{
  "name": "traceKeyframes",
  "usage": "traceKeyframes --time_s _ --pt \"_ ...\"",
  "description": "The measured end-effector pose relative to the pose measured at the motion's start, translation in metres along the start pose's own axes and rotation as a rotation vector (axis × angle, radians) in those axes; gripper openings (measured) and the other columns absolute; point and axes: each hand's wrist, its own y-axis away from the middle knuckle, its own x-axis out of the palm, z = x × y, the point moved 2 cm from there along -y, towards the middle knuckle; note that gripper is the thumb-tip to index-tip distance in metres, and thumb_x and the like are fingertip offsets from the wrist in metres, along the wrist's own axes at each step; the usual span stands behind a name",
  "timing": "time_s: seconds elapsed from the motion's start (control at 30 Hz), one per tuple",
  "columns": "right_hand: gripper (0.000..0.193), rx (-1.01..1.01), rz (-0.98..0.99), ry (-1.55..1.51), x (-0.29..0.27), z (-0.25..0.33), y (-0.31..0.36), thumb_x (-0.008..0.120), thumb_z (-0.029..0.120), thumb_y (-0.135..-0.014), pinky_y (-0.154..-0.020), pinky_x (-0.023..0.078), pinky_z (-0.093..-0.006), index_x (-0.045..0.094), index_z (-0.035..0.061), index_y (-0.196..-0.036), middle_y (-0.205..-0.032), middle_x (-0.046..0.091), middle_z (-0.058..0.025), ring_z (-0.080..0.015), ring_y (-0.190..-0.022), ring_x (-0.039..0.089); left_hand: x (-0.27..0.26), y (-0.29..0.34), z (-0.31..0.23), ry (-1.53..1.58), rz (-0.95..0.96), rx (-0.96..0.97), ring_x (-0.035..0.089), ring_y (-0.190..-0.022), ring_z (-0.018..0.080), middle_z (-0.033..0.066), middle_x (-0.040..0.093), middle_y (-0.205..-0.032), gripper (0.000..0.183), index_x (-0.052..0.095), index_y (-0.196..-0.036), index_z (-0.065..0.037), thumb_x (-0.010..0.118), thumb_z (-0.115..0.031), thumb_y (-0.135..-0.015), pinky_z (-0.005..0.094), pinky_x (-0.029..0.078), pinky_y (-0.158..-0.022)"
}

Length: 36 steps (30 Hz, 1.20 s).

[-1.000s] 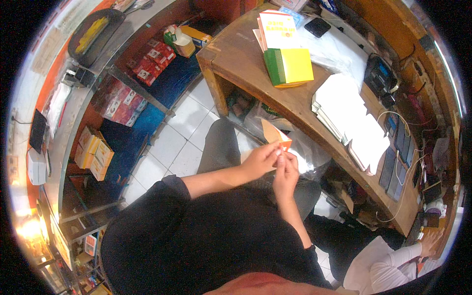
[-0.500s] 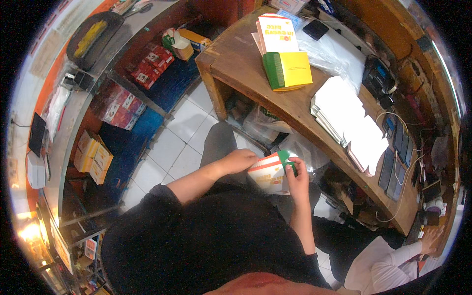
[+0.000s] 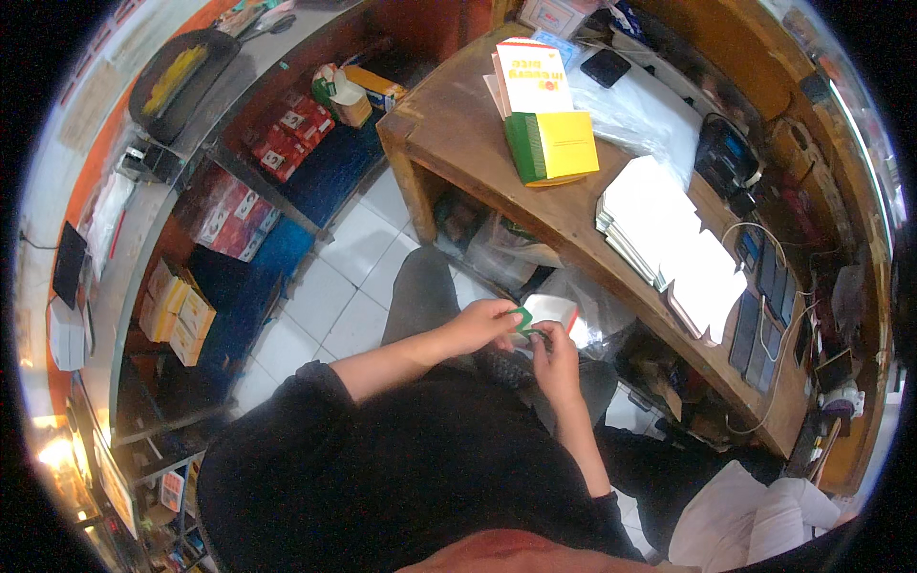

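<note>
Over my lap I hold a small paper food carton (image 3: 552, 310) with a white inner face, a reddish edge and green flaps. My left hand (image 3: 480, 327) pinches a green flap at the carton's left side. Close beside it, my right hand (image 3: 556, 360) has its thumb and fingers closed on the carton's near edge. The fingers hide part of the folded flaps. On the wooden desk (image 3: 458, 134) stand a stack of yellow and green cartons (image 3: 564, 145) and white printed ones (image 3: 535, 81).
White flat card blanks (image 3: 650, 215) lie in piles on the desk, with several phones (image 3: 750, 334) and cables beyond. Shelves at left hold red packs (image 3: 239, 218) and yellow-white boxes (image 3: 180, 315). A person in a white sleeve (image 3: 788, 516) is at lower right.
The carton has turned from its printed front to its white inner face. My left hand has shifted right onto the green flap, and my right hand has drawn slightly left and nearer.
</note>
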Motion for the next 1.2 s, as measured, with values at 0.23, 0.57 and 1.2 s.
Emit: traceKeyframes --time_s 0.23,0.57,1.2 --pt "0.009 -0.156 -0.277 0.174 0.005 0.014 0.002 0.065 -0.001 -0.080 -0.078 0.048 -0.0378 0.064 0.0043 -0.087 -0.091 0.068 -0.0114 -0.0277 -0.089 0.065 0.004 0.006 0.005 0.386 -0.149 -0.139 0.065 -0.070 0.0141 0.0050 0.061 -0.082 0.022 0.056 -0.104 0.001 0.058 -0.019 -0.095 0.0228 0.051 -0.061" --pt "0.011 -0.243 0.029 0.094 0.003 0.017 0.012 0.068 0.004 -0.075 -0.082 0.045 -0.0392 0.069 0.0104 -0.083 -0.092 0.071 -0.0050 -0.0252 -0.092 0.066 -0.017 -0.003 0.022 -0.244 0.380 -0.068 0.065 -0.078 0.0155 0.0078 0.066 -0.088 0.026 0.061 -0.119 -0.001 0.051 -0.010 -0.096 0.0290 0.054 -0.074" --pt "0.010 -0.168 -0.027 0.200 0.008 0.015 0.017 0.068 0.004 -0.077 -0.073 0.049 -0.0393 0.071 0.0061 -0.086 -0.090 0.066 -0.0118 -0.0306 -0.082 0.064 -0.007 -0.006 0.027 -0.177 0.456 -0.133 0.066 -0.082 0.0197 0.0099 0.065 -0.086 0.028 0.057 -0.119 0.000 0.047 -0.005 -0.094 0.0331 0.055 -0.076"
